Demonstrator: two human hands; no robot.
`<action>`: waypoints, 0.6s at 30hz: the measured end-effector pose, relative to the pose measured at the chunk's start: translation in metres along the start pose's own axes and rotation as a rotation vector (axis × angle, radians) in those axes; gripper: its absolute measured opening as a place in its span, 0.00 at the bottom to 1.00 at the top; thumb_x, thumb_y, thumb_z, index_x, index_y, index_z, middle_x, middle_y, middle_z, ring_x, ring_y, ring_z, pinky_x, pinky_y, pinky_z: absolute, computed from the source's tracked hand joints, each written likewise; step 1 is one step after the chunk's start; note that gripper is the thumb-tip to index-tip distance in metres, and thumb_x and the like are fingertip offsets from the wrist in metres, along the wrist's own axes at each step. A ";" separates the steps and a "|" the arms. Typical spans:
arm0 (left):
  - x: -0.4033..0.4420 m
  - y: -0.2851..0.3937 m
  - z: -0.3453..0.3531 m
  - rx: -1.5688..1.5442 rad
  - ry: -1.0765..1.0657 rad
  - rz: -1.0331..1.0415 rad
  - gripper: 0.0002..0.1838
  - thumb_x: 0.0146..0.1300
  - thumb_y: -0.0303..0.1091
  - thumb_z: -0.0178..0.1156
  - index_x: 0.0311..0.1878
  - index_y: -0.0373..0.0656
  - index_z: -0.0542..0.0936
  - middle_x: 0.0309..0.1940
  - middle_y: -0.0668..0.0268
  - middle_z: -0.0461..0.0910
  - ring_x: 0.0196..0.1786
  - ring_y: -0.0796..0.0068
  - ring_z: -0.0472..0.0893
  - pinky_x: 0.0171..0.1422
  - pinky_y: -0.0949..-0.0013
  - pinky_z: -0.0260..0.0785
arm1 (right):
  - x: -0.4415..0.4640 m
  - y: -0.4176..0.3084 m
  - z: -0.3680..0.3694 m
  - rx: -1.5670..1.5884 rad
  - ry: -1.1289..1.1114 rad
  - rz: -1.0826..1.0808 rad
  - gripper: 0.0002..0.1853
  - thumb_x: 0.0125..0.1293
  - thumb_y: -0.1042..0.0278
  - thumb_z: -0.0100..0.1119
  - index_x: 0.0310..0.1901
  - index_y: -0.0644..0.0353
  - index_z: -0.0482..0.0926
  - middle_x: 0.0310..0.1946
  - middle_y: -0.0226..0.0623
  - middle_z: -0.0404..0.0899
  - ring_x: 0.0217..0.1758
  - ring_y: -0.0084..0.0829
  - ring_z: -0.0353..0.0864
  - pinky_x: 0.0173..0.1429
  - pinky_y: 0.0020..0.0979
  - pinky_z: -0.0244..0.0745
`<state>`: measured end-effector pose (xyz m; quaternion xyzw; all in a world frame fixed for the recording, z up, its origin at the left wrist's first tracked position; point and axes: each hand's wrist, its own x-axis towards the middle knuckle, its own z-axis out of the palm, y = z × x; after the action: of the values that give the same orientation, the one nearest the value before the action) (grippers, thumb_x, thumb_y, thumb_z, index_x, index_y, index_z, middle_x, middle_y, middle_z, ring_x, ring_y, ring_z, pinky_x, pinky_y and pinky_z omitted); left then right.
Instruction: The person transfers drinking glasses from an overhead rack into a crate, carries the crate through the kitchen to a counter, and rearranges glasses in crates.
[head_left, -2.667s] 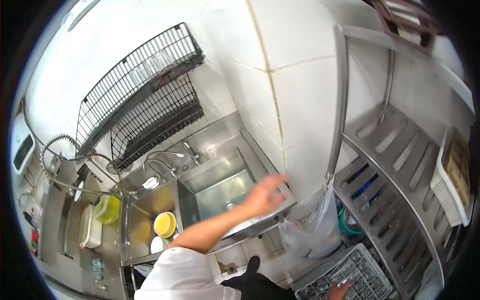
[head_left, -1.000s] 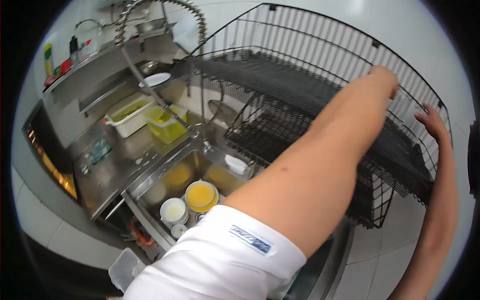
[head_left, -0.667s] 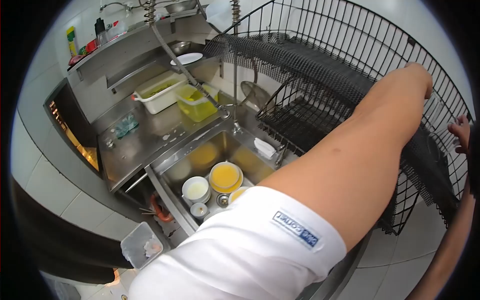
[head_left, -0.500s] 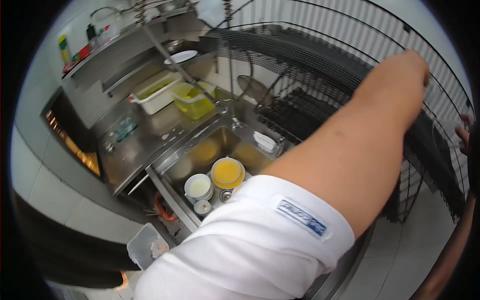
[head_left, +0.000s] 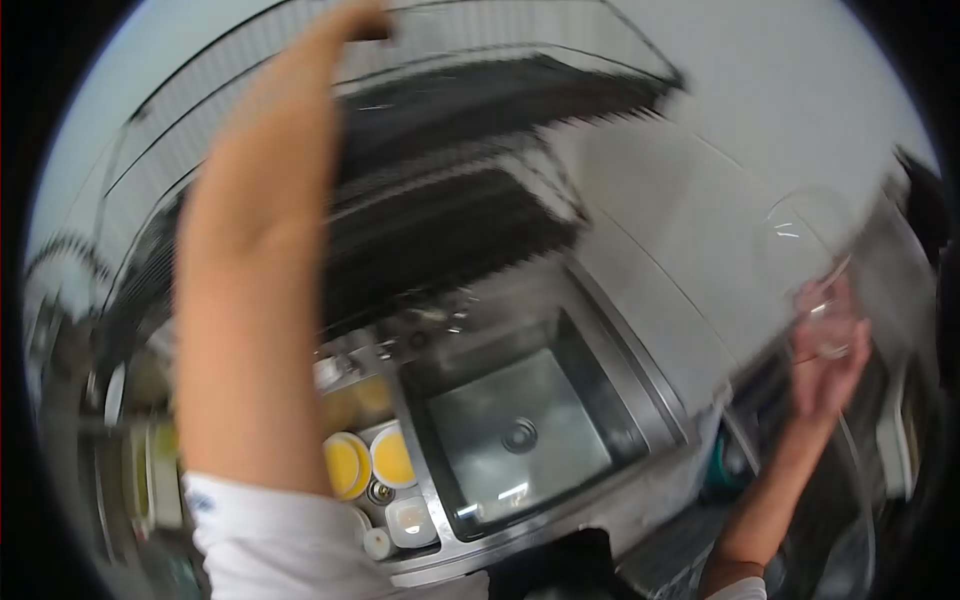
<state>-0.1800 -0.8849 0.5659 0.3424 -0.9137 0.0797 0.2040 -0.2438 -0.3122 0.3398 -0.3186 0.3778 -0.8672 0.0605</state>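
My left hand [head_left: 362,20] is raised at the top edge of the view, beside the wire bars of the black dish rack [head_left: 440,110]. Its fingers are mostly hidden and blurred, so what they hold cannot be made out. On the right, my right hand [head_left: 828,345] has its fingers around a clear stemmed glass [head_left: 806,232], in front of the white wall. The glass is faint and smeared by motion.
Below the rack, a steel sink basin [head_left: 520,430] shows its drain. Yellow-filled bowls [head_left: 392,458] and white dishes [head_left: 410,523] sit in the basin to its left. A metal shelf and a white basket [head_left: 898,440] stand at the right.
The view has swung right, bringing the second basin into sight. My right hand has moved away from the rack with the glass. My left arm still reaches up to the rack.
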 end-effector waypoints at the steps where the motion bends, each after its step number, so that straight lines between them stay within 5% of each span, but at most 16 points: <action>1: 0.006 -0.006 0.000 0.087 -0.029 0.076 0.28 0.54 0.43 0.64 0.56 0.43 0.72 0.53 0.51 0.73 0.54 0.53 0.75 0.57 0.52 0.70 | -0.045 0.016 -0.009 0.118 0.084 0.028 0.32 0.63 0.51 0.55 0.63 0.63 0.62 0.55 0.50 0.71 0.56 0.43 0.75 0.48 0.38 0.77; 2: 0.012 -0.010 0.001 0.173 -0.051 0.155 0.24 0.54 0.41 0.64 0.53 0.41 0.74 0.42 0.52 0.79 0.45 0.58 0.80 0.50 0.54 0.74 | -0.092 0.031 -0.024 -0.023 0.289 0.087 0.30 0.59 0.50 0.59 0.59 0.59 0.66 0.50 0.49 0.74 0.49 0.45 0.79 0.43 0.38 0.79; 3: 0.029 -0.021 0.014 0.177 -0.028 0.203 0.24 0.54 0.41 0.64 0.53 0.40 0.74 0.43 0.52 0.79 0.45 0.57 0.80 0.50 0.54 0.74 | -0.135 0.038 -0.034 0.082 0.178 0.226 0.29 0.58 0.52 0.61 0.58 0.55 0.66 0.48 0.47 0.76 0.45 0.47 0.80 0.42 0.40 0.80; 8: 0.056 -0.004 0.048 0.093 0.015 0.225 0.25 0.54 0.42 0.65 0.53 0.39 0.74 0.44 0.51 0.78 0.47 0.56 0.79 0.51 0.54 0.74 | -0.317 0.082 -0.052 0.244 0.591 0.629 0.25 0.63 0.62 0.58 0.59 0.55 0.62 0.48 0.46 0.76 0.48 0.46 0.79 0.49 0.43 0.78; 18: -0.102 0.046 -0.049 -0.132 0.643 0.036 0.27 0.55 0.44 0.67 0.53 0.37 0.75 0.46 0.50 0.77 0.49 0.54 0.77 0.51 0.54 0.74 | -0.390 0.061 -0.070 0.283 0.723 0.728 0.25 0.65 0.54 0.56 0.57 0.60 0.64 0.46 0.48 0.74 0.43 0.45 0.81 0.44 0.39 0.81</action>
<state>-0.1249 -0.7754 0.5661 0.2696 -0.8116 0.1282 0.5023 0.0138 -0.1771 0.0636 0.1637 0.3398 -0.8872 0.2657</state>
